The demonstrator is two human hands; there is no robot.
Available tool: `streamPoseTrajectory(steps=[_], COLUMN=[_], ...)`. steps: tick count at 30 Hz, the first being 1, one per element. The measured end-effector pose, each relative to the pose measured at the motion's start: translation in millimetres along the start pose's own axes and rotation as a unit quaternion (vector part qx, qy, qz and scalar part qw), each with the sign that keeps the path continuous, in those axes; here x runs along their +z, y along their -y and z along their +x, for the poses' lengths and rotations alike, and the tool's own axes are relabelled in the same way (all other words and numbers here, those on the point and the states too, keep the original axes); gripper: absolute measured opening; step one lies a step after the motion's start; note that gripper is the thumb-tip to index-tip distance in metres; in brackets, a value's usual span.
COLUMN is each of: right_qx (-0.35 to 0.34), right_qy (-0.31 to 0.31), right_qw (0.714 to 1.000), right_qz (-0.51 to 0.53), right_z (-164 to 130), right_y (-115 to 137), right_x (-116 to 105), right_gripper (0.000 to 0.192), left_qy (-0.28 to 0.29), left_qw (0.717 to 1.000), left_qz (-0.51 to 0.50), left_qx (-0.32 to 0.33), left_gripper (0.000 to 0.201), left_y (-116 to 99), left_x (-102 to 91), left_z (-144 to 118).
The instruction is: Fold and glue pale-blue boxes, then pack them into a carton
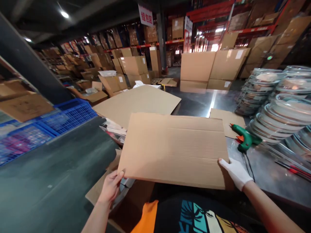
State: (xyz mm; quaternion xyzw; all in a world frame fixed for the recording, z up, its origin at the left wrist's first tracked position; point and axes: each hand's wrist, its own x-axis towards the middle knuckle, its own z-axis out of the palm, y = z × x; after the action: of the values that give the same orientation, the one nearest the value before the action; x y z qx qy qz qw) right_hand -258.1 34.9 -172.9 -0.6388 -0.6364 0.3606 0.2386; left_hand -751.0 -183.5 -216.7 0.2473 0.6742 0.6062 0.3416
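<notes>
A flat sheet of brown cardboard (172, 149) with crease lines is held up in front of my body, tilted toward me. My bare left hand (112, 184) pinches its lower left corner, thumb on the near face. At the right edge, my right hand (235, 173) in a white glove grips the sheet with its thumb on top; its other fingers are partly hidden. Beyond lies a larger cardboard sheet (141, 102). A green glue gun (245, 139) rests on the metal table (264, 174) to the right, near a small cardboard piece (225, 119).
Stacks of round clear-lidded containers (282, 119) stand on the table's right side, with red and black rods (293, 170) nearby. Blue plastic crates (60, 119) sit on the floor at left. An open carton (136, 200) is below me. Large boxes (198, 66) stand behind.
</notes>
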Motion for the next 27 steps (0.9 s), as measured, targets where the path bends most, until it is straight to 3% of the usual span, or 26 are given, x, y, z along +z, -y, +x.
streamPoseTrajectory(steps=[3, 5, 7, 9, 11, 12, 13, 15, 16, 18, 20, 21, 22, 24, 27], right_qx=[0.1, 0.103, 0.094, 0.092, 0.11, 0.121, 0.128, 0.134, 0.132, 0.128, 0.124, 0.123, 0.124, 0.129, 0.129], right_qy=[0.041, 0.045, 0.042, 0.046, 0.06, 0.068, 0.07, 0.066, 0.063, 0.067, 0.071, 0.07, 0.07, 0.064, 0.048], right_qw=[0.992, 0.991, 0.992, 0.993, 0.99, 0.989, 0.988, 0.988, 0.988, 0.989, 0.99, 0.99, 0.99, 0.989, 0.99], right_qz=[0.067, 0.074, 0.071, 0.066, 0.06, 0.057, 0.055, 0.048, 0.043, 0.018, -0.012, -0.022, -0.025, -0.02, -0.021], right_z=[2.2, 0.7, -1.8, -4.1, -6.0, -6.8, -7.5, -8.7, -8.9, -8.8, -7.8, -7.2, -6.7, -6.2, -7.9], right_y=[0.1, 0.2, 1.4, 3.5, 5.5, 6.3, 7.0, 8.3, 9.1, 10.7, 11.8, 11.7, 11.1, 8.6, 3.8], right_x=[9.3, 11.9, 13.4, 14.5, 15.7, 16.4, 17.3, 19.2, 20.1, 21.2, 21.1, 20.5, 19.6, 17.3, 13.0], right_gripper=[0.038, 0.037, 0.035, 0.033, 0.032, 0.032, 0.032, 0.031, 0.03, 0.032, 0.034, 0.034, 0.034, 0.032, 0.03], left_qy=[0.022, 0.055, 0.032, -0.064, -0.145, -0.138, -0.092, 0.076, 0.168, 0.317, 0.359, 0.375, 0.383, 0.396, 0.408], left_qw=[0.997, 0.991, 0.984, 0.964, 0.913, 0.887, 0.871, 0.849, 0.828, 0.757, 0.732, 0.721, 0.716, 0.707, 0.709], left_qz=[0.057, 0.096, 0.159, 0.258, 0.351, 0.374, 0.378, 0.362, 0.381, 0.484, 0.514, 0.525, 0.528, 0.527, 0.502], left_qx=[-0.04, -0.068, -0.068, 0.004, 0.151, 0.233, 0.301, 0.377, 0.375, 0.303, 0.267, 0.253, 0.249, 0.256, 0.283], left_gripper=[0.053, 0.052, 0.052, 0.053, 0.055, 0.054, 0.054, 0.053, 0.056, 0.054, 0.042, 0.035, 0.029, 0.027, 0.03], left_y=[4.7, 5.5, -2.4, -24.4, -59.3, -79.0, -98.4, -131.7, -144.1, -158.6, -160.9, -158.9, -155.9, -150.3, -151.5], left_x=[-3.5, -14.2, -27.8, -33.7, -17.9, 1.3, 28.4, 101.9, 144.0, 226.5, 291.8, 314.6, 330.7, 345.3, 342.0], left_z=[-3.7, -0.8, 9.0, 26.0, 48.4, 60.5, 72.8, 96.2, 106.9, 124.7, 135.8, 138.2, 138.6, 135.0, 126.7])
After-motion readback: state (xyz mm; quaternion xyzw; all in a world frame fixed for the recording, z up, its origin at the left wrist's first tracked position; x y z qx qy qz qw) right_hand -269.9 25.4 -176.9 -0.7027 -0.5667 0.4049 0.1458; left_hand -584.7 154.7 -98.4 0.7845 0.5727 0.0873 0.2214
